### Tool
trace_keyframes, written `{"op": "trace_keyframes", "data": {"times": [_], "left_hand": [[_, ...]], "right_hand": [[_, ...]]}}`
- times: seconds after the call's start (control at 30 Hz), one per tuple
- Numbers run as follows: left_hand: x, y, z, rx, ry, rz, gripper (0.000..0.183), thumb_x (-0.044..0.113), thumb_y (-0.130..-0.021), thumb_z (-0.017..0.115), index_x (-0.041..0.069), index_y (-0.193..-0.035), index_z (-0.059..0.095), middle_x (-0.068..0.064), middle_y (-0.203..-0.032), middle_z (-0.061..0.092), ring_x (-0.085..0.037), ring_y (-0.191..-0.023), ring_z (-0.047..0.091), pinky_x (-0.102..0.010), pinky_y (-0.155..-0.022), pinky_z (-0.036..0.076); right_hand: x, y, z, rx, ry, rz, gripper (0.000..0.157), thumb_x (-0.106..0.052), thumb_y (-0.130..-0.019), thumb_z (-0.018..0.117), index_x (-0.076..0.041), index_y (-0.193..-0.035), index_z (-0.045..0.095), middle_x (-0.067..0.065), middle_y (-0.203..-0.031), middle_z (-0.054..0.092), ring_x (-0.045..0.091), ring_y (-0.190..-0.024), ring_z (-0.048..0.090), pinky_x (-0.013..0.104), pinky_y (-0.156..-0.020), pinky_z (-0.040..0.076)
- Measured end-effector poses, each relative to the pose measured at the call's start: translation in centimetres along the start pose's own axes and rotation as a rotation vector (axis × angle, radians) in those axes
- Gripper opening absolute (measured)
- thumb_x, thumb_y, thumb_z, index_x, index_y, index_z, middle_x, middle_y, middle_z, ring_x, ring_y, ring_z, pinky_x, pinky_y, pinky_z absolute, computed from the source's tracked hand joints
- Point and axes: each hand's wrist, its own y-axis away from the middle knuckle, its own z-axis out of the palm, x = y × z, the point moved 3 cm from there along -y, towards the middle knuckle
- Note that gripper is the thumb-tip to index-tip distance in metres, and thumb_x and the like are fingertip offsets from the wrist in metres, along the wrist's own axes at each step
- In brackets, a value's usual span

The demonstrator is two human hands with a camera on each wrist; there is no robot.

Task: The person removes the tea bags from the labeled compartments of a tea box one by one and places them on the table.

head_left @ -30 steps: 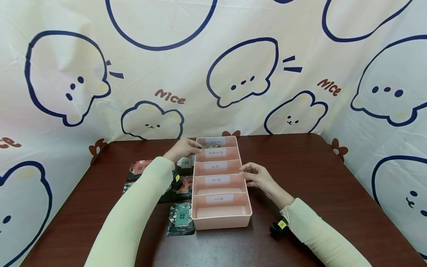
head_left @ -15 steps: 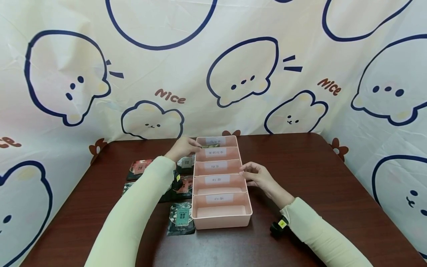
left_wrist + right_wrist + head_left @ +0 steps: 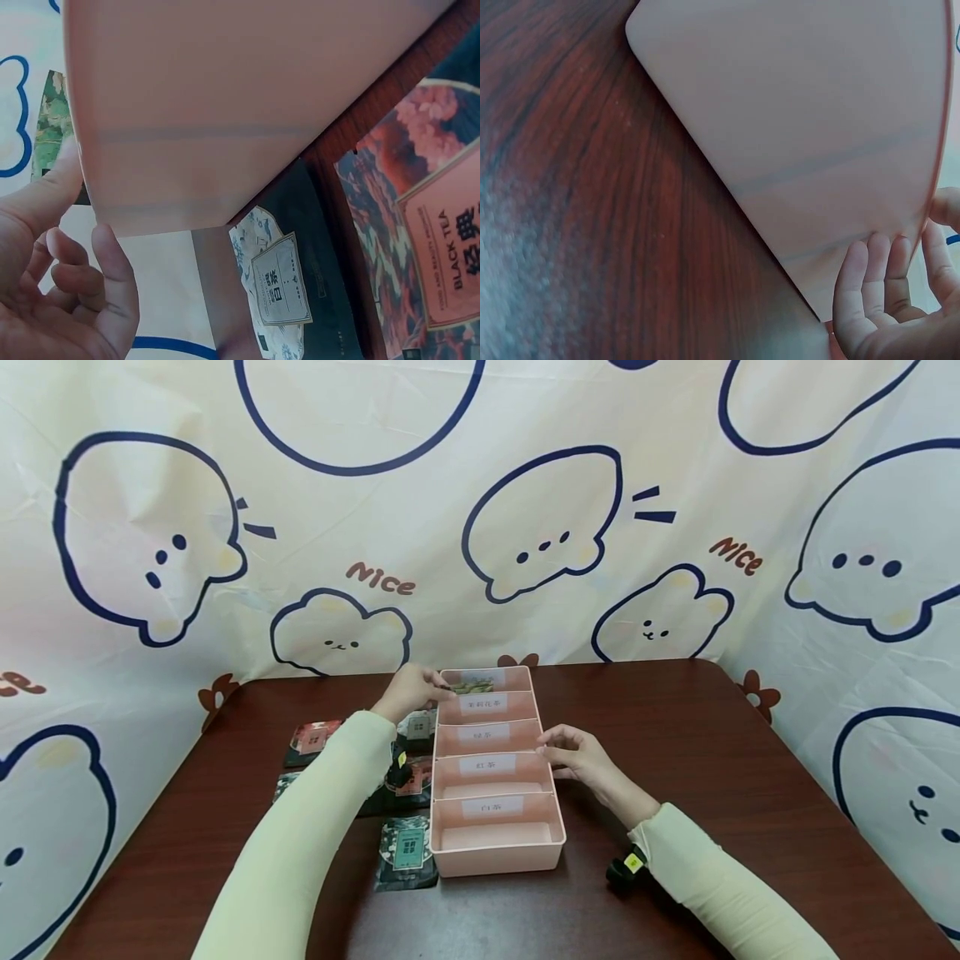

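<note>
A long pink divided storage box [image 3: 495, 858] with paper labels on its compartments stands on the table. At its far end my left hand [image 3: 411, 692] pinches a green leaf-patterned tea packet [image 3: 474, 687], which overlaps the farthest compartment. In the left wrist view the packet [image 3: 52, 124] shows past the box's rim, partly hidden by my left hand [image 3: 75, 277]. My right hand [image 3: 581, 758] grips the box's right rim near the middle. Seen from the right wrist, that hand [image 3: 900, 307] has its thumb over the rim and several fingertips against the outer wall.
Left of the box lie several tea pouches: a green one [image 3: 407, 852] nearest, a red-labelled one [image 3: 415, 779], a grey-labelled one [image 3: 417, 727] and another red one [image 3: 311, 739] farther left. A patterned cloth [image 3: 442, 527] hangs behind the brown table [image 3: 652, 710].
The tea packet has tilted in my left hand, so more of its green face shows above the far compartment. My right hand has stayed on the rim.
</note>
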Motion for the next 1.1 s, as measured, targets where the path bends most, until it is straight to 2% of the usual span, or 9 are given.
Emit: {"op": "trace_keyframes", "data": {"times": [0.23, 0.33, 0.47, 0.57, 0.7, 0.87, 1.1], "left_hand": [[0.1, 0.0, -0.4, 0.04, 0.038, 0.022, 0.024, 0.026, -0.083, 0.078, 0.006, -0.088, 0.067, -0.009, -0.118, 0.061, -0.025, -0.09, 0.057, -0.044, -0.082, 0.052], [0.1, -0.1, -0.7, 0.071, 0.082, 0.043, 0.027, 0.029, -0.082, 0.078, 0.006, -0.086, 0.064, -0.007, -0.114, 0.061, -0.027, -0.09, 0.055, -0.047, -0.084, 0.05], [0.4, 0.1, -1.2, 0.118, 0.143, 0.096, 0.026, 0.029, -0.084, 0.077, 0.006, -0.091, 0.066, -0.007, -0.11, 0.063, -0.033, -0.092, 0.058, -0.049, -0.086, 0.05], [0.9, 0.3, -1.9, 0.168, 0.179, 0.152, 0.026, 0.029, -0.085, 0.076, 0.007, -0.094, 0.066, -0.005, -0.104, 0.063, -0.031, -0.093, 0.062, -0.042, -0.082, 0.052], [1.7, 0.6, -2.9, 0.244, 0.253, 0.224, 0.026, 0.027, -0.084, 0.077, 0.007, -0.094, 0.064, 0.001, -0.093, 0.064, -0.018, -0.084, 0.066, -0.029, -0.075, 0.055], [2.8, 1.6, -4.1, 0.278, 0.38, 0.267, 0.026, 0.02, -0.082, 0.078, 0.009, -0.098, 0.062, 0.003, -0.089, 0.067, -0.009, -0.074, 0.067, -0.026, -0.069, 0.058], [3.5, 3.7, -5.6, 0.27, 0.464, 0.32, 0.037, 0.015, -0.082, 0.078, 0.009, -0.115, 0.064, -0.001, -0.082, 0.067, -0.012, -0.069, 0.065, -0.027, -0.061, 0.058]], "right_hand": [[0.1, 0.0, 0.0, 0.002, 0.001, -0.003, 0.029, -0.01, -0.089, 0.067, 0.004, -0.113, 0.059, 0.002, -0.093, 0.059, 0.01, -0.083, 0.064, 0.03, -0.072, 0.058], [0.1, 0.0, 0.0, 0.008, 0.003, -0.001, 0.027, -0.01, -0.089, 0.067, 0.002, -0.112, 0.06, 0.002, -0.093, 0.06, 0.01, -0.083, 0.064, 0.031, -0.072, 0.058], [0.2, 0.0, 0.0, 0.022, 0.003, 0.006, 0.02, -0.011, -0.089, 0.068, -0.004, -0.107, 0.063, 0.001, -0.093, 0.06, 0.011, -0.083, 0.064, 0.031, -0.072, 0.058], [0.3, 0.0, 0.0, 0.031, 0.001, 0.01, 0.017, -0.011, -0.088, 0.068, -0.008, -0.104, 0.064, 0.001, -0.092, 0.06, 0.011, -0.083, 0.064, 0.031, -0.071, 0.058], [0.3, -0.1, 0.0, 0.02, 0.005, 0.001, 0.019, -0.011, -0.089, 0.068, -0.006, -0.106, 0.063, 0.001, -0.092, 0.06, 0.01, -0.083, 0.063, 0.031, -0.072, 0.058], [0.3, -0.1, 0.0, 0.016, 0.018, -0.006, 0.026, -0.011, -0.089, 0.068, 0.0, -0.111, 0.06, -0.001, -0.095, 0.061, 0.01, -0.085, 0.064, 0.031, -0.072, 0.058], [0.2, 0.0, 0.1, 0.0, 0.018, -0.013, 0.033, -0.012, -0.089, 0.068, 0.005, -0.115, 0.058, 0.0, -0.095, 0.061, 0.009, -0.084, 0.064, 0.031, -0.073, 0.058]]}}
